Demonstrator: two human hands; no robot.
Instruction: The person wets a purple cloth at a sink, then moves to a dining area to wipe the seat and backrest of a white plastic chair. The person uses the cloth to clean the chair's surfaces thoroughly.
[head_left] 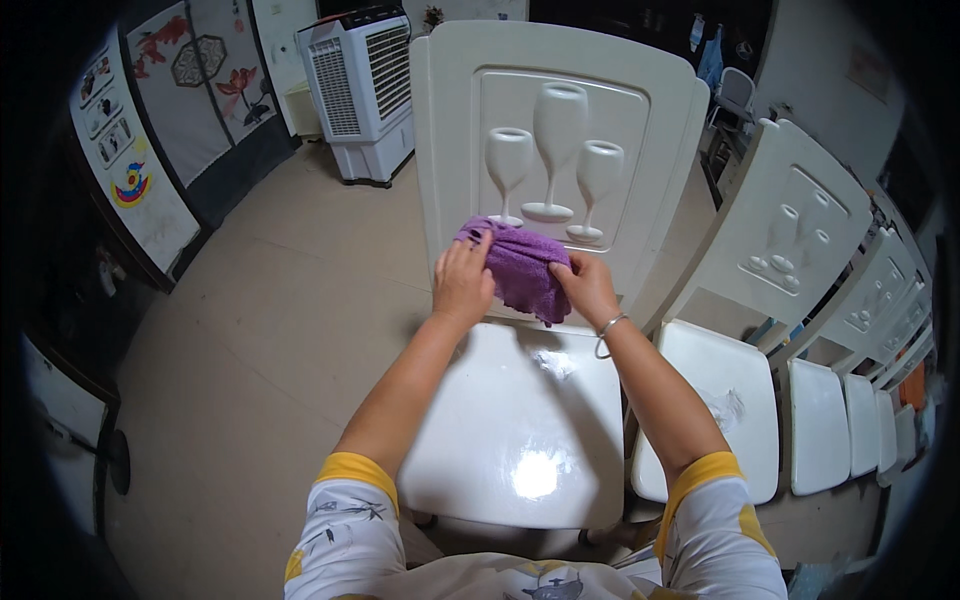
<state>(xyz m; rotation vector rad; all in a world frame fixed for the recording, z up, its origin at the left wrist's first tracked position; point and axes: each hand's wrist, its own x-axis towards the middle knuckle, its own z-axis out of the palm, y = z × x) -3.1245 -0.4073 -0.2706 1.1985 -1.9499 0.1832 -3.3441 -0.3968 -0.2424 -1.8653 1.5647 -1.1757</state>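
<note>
A purple cloth (525, 270) hangs bunched between my two hands, in front of the lower backrest of a white chair (450, 130). My left hand (464, 280) grips its left end, some fingers raised along the fold. On the right, my right hand (588, 288) pinches the cloth's other edge between thumb and fingers; a silver bangle (610, 335) circles that wrist. Three raised wine-glass shapes (550, 150) stand out on the backrest just above the cloth. Below my forearms lies the chair's glossy white seat (510, 430), with shadows and a bright light reflection on it.
Several matching white chairs (800, 230) stand in a row to the right, the nearest close beside this one. A white and black air cooler (362, 95) stands on the tiled floor at the far left. Sliding panels with red flowers (200, 75) line the left wall.
</note>
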